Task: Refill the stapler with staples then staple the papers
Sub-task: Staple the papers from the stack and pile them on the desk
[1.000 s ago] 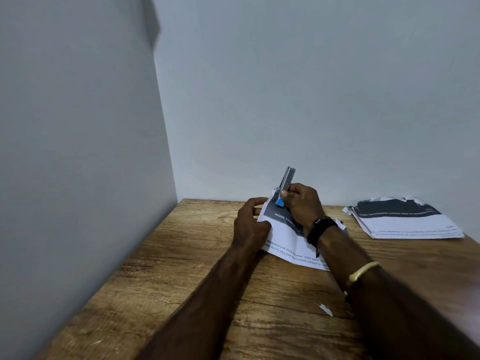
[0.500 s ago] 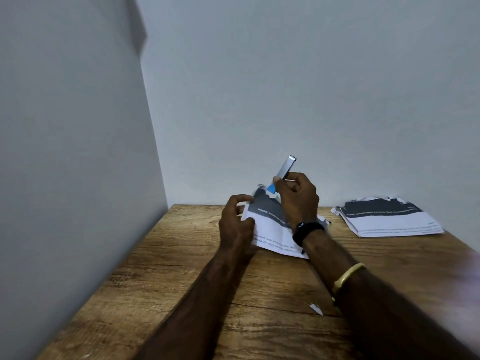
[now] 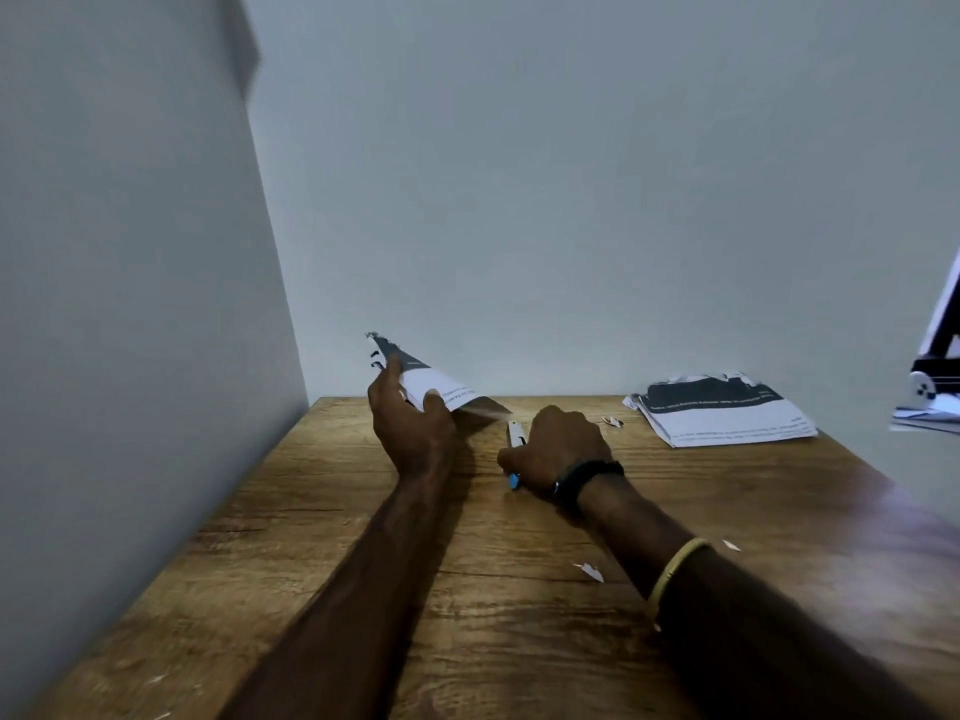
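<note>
My left hand (image 3: 410, 423) holds a small stack of papers (image 3: 436, 389) lifted off the wooden table, tilted up toward the wall, its dark printed corner highest. My right hand (image 3: 558, 449) rests low on the table with its fingers closed around a small silver stapler (image 3: 516, 436) that has a blue end (image 3: 514, 480). The stapler lies flat against the table surface, apart from the papers. Most of the stapler is hidden under my fingers.
A second stack of printed papers (image 3: 727, 415) lies at the back right of the wooden table (image 3: 311, 537). Small paper scraps (image 3: 589, 570) lie near my right forearm. A white and black object (image 3: 935, 376) stands at the right edge. Walls close the left and back.
My right hand brought the stapler down from the paper's corner onto the table. My left hand lifted the papers up and to the left, off the table.
</note>
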